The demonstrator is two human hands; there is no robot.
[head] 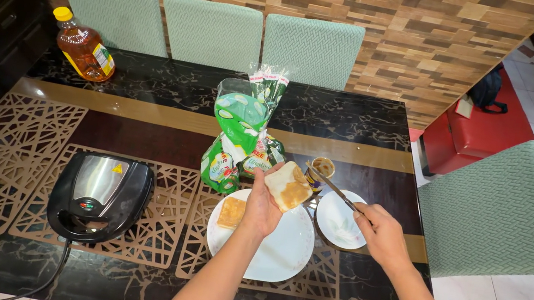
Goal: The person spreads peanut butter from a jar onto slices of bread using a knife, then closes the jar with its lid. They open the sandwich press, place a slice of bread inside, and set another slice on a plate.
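Two slices are out: one is gripped in the left hand (263, 208) above the white plate (279, 252) near the counter's front edge, and spread from the jar (322, 168) is best laid evenly with the knife (332, 187) clasped by the right hand (380, 233).

glossy marble-look table (356, 125), shiny plastic bread bag (242, 125), glazed white plate (279, 255), metal knife (332, 187)
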